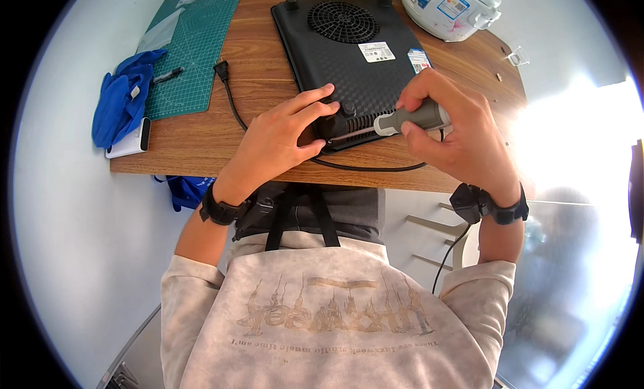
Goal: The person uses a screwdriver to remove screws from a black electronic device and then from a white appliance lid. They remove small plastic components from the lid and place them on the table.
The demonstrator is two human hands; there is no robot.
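While a green mat (pixel 201 53) and a blue cloth (pixel 124 100) lie left and a white cooker (pixel 433 20) stands far right, a black cord (pixel 376 168) curves past the near side of the upturned black appliance (pixel 369 87). Wooden counter (pixel 258 46) shows between mat and appliance; its near edge runs close to the cord. Held in the closed right hand (pixel 466 130), the screwdriver (pixel 392 123) lies right to left, its tip angled slightly near, at the appliance's near-left corner. The left hand (pixel 272 137) spreads its fingers there.

past the grip, printed labels (pixel 376 52) on the device (pixel 362 80); farther, blue stickers (pixel 453 5) on the cooker (pixel 433 25); bodyward, lettering (pixel 335 315) on the shirt (pixel 335 365).
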